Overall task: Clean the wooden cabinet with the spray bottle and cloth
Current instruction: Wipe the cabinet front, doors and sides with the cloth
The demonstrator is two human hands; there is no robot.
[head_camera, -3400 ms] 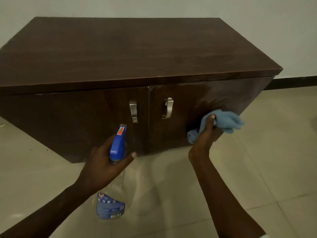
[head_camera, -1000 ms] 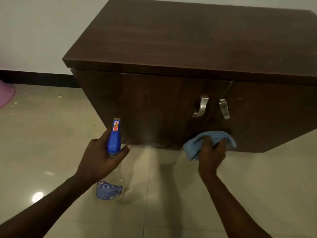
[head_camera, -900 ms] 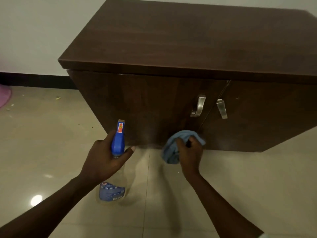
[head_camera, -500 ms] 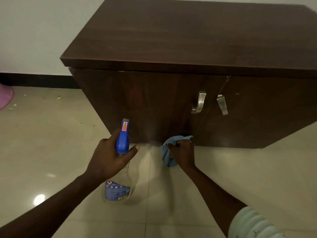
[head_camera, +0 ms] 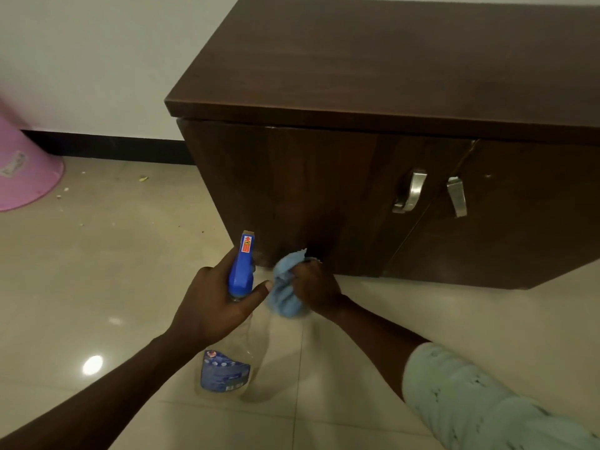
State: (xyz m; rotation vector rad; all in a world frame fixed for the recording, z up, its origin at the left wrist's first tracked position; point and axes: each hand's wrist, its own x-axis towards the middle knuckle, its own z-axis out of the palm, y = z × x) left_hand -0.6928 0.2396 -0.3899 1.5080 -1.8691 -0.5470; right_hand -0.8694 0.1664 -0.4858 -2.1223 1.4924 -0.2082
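Cabinet, dark glossy woodgrain: right hand clenches a bunched blue cloth at its lower front; left hand grips a clear plastic bottle just beside.

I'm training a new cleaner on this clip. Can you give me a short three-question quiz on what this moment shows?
1. Which hand holds the spray bottle?
2. True or false: the blue cloth is spread flat on the cabinet top.
3. Near which part of the cabinet front is the cloth? A) by the door handles B) low on the left door C) on the right door

Key:
1. The left hand.
2. False: it is bunched in the right hand.
3. B.
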